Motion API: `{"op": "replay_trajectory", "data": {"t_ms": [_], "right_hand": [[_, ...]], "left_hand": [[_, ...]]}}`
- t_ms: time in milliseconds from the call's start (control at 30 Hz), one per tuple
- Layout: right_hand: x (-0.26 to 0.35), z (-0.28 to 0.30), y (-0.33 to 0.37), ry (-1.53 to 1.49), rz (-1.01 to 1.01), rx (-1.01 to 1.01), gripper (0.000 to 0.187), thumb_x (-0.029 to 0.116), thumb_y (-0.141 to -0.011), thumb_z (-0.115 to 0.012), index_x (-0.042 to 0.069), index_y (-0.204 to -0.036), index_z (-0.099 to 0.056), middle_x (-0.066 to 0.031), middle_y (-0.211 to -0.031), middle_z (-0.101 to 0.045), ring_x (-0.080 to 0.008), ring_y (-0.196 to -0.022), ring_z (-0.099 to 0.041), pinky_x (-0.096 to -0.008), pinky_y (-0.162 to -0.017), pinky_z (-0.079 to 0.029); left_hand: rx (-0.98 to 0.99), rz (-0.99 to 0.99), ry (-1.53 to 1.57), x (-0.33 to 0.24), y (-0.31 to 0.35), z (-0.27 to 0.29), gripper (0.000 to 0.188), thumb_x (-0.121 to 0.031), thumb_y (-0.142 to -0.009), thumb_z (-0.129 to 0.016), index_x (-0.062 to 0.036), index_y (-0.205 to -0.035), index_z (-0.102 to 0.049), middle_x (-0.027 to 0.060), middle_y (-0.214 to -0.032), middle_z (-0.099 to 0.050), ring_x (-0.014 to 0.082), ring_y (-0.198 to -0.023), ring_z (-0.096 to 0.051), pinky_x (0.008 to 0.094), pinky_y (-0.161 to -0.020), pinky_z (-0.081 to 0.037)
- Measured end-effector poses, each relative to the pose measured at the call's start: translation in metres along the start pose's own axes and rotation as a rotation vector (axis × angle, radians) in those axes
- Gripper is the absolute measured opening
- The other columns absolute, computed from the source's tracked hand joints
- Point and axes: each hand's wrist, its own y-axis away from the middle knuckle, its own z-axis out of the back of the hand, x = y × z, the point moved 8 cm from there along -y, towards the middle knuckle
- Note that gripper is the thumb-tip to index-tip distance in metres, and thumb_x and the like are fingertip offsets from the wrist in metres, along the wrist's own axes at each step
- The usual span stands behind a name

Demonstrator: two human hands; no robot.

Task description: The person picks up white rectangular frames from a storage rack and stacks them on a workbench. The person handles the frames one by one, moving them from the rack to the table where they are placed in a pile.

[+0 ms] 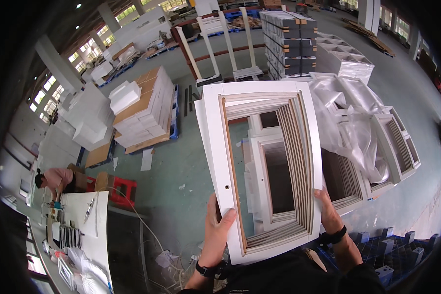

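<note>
Both my hands hold a stack of several white rectangular cabinet door frames (pixel 222 161), tilted up in front of me. Their brown inner edges show one behind another around the open middle. My left hand (pixel 217 228) grips the lower left side, its thumb on the front face. On the lower right side my right hand (pixel 329 213) is closed around the edge, partly hidden behind it. A small round hole sits in the left side of the front frame. Through the opening, more white frames (pixel 259 186) stand beyond the stack.
Right of the stack, plastic wrap (pixel 350 132) drapes over more frames. A blue pallet (pixel 402 250) lies at lower right. To the left are a white-topped workbench (pixel 95 210), a red stool (pixel 125 191), a bending person (pixel 56 181) and a loaded pallet (pixel 149 108). A cable trails across the floor.
</note>
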Motion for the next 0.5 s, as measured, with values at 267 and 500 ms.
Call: {"op": "replay_trajectory", "data": {"t_ms": [267,500], "right_hand": [[-0.081,-0.160,-0.056,-0.132,-0.029,0.285,0.065,0.051,-0.093,-0.057,-0.010,-0.115,-0.065,-0.0117,-0.084,-0.071,-0.0170,-0.068,-0.070,-0.0280,-0.060,-0.057],[-0.105,-0.244,-0.080,-0.094,-0.213,0.446,0.067,0.045,-0.092,-0.062,-0.008,-0.132,-0.054,-0.0129,-0.104,-0.069,-0.0179,-0.084,-0.070,-0.0281,-0.069,-0.059]], "left_hand": [[-0.239,-0.003,-0.132,-0.037,0.023,0.151,0.081,-0.036,-0.093,-0.072,0.0022,-0.152,-0.032,0.0144,-0.133,-0.053,0.0219,-0.121,-0.053,0.0370,-0.106,-0.042],[-0.405,-0.001,-0.028,-0.033,0.040,0.231,0.081,-0.041,-0.093,-0.071,0.0027,-0.151,-0.036,0.0149,-0.136,-0.053,0.0238,-0.126,-0.051,0.0377,-0.108,-0.039]]}}
